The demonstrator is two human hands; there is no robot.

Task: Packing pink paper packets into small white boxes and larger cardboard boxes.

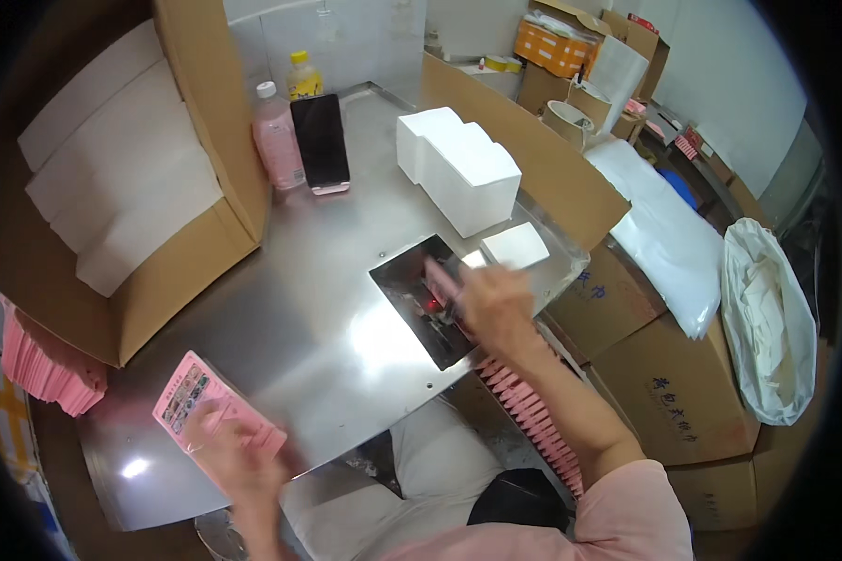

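Observation:
My left hand (229, 451), smeared by motion, is over a flat pink printed packet (196, 393) near the table's left front edge. Its fingers are too blurred to make out. At the dark rectangular opening (407, 276) in the metal table, my right hand (500, 304) is closed on a blurred pink packet (444, 282). A small red light (432, 304) glows inside the opening. Just beyond that hand lies a small pile of white folded tissues (516, 245). Behind it stands a longer block of stacked white tissues (463, 168).
An open carton (239, 210) of white stacks stands at left, with pink packets (51, 360) below. A phone (322, 140) leans by a pink bottle (276, 136) and a yellow-capped bottle (304, 77). Cartons (669, 393) and a white bag (772, 327) are at right.

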